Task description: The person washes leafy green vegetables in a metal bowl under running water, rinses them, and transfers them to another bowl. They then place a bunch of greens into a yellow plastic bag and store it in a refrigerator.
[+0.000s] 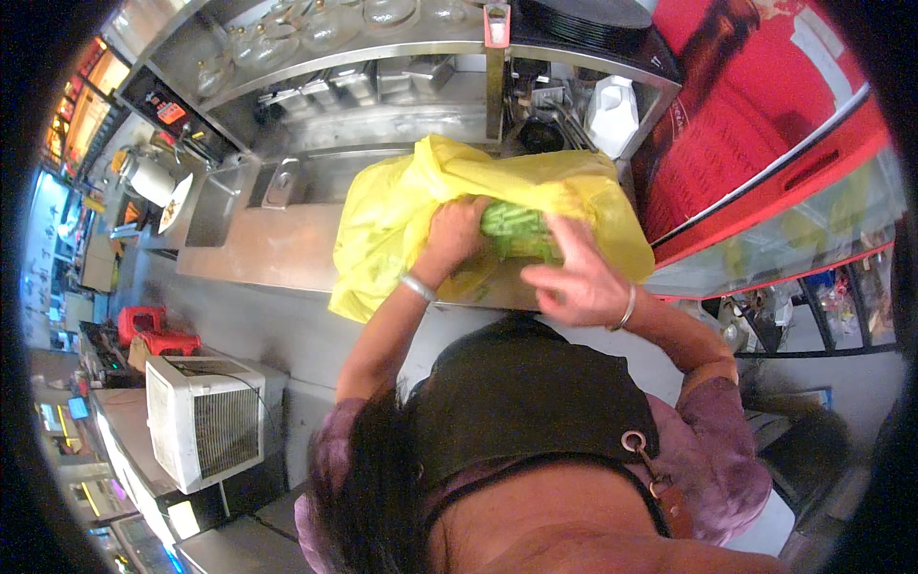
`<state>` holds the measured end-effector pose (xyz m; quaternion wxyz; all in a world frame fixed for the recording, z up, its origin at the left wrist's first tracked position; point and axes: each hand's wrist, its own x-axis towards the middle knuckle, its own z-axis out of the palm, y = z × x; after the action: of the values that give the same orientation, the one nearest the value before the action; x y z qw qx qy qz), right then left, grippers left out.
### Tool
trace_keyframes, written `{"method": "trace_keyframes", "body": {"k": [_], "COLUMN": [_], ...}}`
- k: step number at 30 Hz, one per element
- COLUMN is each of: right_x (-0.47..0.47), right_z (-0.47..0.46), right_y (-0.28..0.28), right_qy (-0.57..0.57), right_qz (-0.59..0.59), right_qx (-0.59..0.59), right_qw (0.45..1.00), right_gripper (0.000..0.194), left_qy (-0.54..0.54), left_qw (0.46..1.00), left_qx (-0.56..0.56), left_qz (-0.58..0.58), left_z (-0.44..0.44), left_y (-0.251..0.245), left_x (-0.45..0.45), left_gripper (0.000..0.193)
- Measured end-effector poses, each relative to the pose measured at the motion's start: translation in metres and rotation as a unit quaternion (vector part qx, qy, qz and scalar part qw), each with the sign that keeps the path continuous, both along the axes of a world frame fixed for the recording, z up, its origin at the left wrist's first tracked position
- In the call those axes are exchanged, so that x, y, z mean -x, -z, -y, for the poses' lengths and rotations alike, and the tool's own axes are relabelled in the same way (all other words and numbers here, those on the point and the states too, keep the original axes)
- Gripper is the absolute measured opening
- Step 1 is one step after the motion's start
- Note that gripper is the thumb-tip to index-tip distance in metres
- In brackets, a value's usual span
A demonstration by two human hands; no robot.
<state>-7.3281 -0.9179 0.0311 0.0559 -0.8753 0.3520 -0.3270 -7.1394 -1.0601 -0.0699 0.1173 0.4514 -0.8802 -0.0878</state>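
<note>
A yellow plastic bag [380, 215] lies with its mouth towards me on a steel worktop [265, 244]. Green vegetables in cut-looking pieces [513, 229] show in the mouth, blurred. My left hand [459, 233], with a bangle at the wrist, is at the left side of the opening, right against the greens. Its fingers curl inward and the fingertips are hidden, so I cannot tell whether it grips the bag or the greens. At the right side of the opening, my right hand [584, 280] has its fingers apart, the index reaching up to the bag's rim. Nothing shows in its grasp.
Behind the bag, a steel shelf [344, 54] carries glass vessels [330, 25] and dark stacked plates [584, 25]. A white jug [613, 115] stands beneath it. A red-framed fridge [774, 194] borders the right. Steel pans [283, 183] sit left; a white cooler unit [208, 416] stands lower left.
</note>
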Motion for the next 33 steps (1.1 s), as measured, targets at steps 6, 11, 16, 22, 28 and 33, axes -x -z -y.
{"method": "trace_keyframes", "body": {"k": [6,11,16,22,28,33], "right_x": [0.004,0.045,0.035,-0.05,-0.06,-0.059], "right_z": [0.002,0.019,0.003,0.021,0.076,0.086], "right_y": [0.025,0.041,0.014,-0.011,-0.014,-0.025], "right_qy": [0.161,0.303,0.107,-0.083,-0.003,0.059], "right_qz": [-0.172,-0.301,-0.23,-0.032,0.06,0.07], "right_qx": [0.086,0.058,0.063,0.053,0.134,0.2], "right_qw": [0.968,0.902,0.965,0.995,0.989,0.975], "right_gripper": [0.053,0.045,0.008,0.012,0.025,0.041], "left_qy": [-0.034,-0.057,-0.086,-0.013,0.099,-0.15], "left_qw": [0.996,0.993,0.993,0.945,0.797,0.886], "left_qx": [-0.037,-0.068,-0.066,-0.058,-0.297,-0.047], "left_qz": [-0.078,-0.073,-0.051,-0.32,-0.516,-0.436], "left_z": [0.034,0.046,0.045,-0.031,-0.015,-0.044], "left_y": [-0.007,-0.022,-0.004,0.042,0.0,0.0], "left_x": [-0.006,-0.012,0.004,0.034,-0.045,-0.083], "left_gripper": [0.051,0.05,0.039,0.031,0.034,0.036]}}
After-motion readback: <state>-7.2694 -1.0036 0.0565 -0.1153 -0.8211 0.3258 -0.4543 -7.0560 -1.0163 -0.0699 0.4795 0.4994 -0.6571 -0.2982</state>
